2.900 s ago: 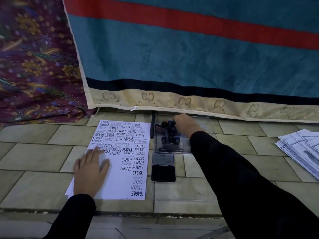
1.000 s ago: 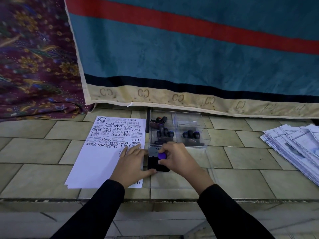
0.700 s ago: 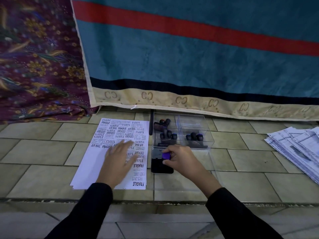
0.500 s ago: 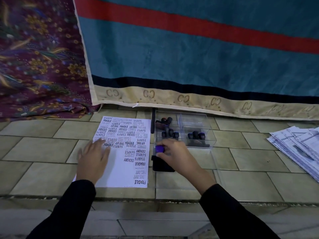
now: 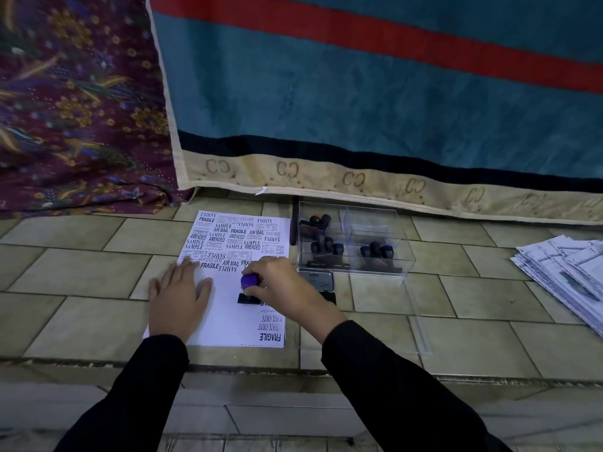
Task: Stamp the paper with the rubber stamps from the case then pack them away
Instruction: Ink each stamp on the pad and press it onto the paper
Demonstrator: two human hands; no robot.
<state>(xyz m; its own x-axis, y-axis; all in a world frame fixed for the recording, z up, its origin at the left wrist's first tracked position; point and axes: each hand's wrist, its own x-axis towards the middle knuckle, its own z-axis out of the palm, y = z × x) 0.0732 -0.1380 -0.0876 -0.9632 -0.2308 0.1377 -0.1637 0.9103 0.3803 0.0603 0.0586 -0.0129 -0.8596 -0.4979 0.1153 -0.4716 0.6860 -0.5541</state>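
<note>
A white sheet of paper (image 5: 228, 314) covered with black stamped words lies on the tiled ledge. My left hand (image 5: 177, 298) rests flat on its left part, fingers straight. My right hand (image 5: 287, 291) grips a rubber stamp with a purple knob (image 5: 249, 281); the stamp's black base sits on the paper's blank middle. To the right stands the clear plastic case (image 5: 401, 252), with several dark stamps (image 5: 375, 251) in its compartments. The ink pad (image 5: 318, 278) lies in front of the case, partly hidden by my right hand.
A clear lid (image 5: 421, 331) lies flat on the tiles right of the paper. A stack of printed papers (image 5: 567, 272) sits at the far right. A teal, red-striped cloth (image 5: 375, 93) and a patterned purple fabric (image 5: 75, 102) hang behind. The ledge edge (image 5: 293, 365) runs near me.
My right hand has carried the purple-knobbed stamp from the ink pad leftward onto the paper. My left hand has stayed flat on the paper's left part.
</note>
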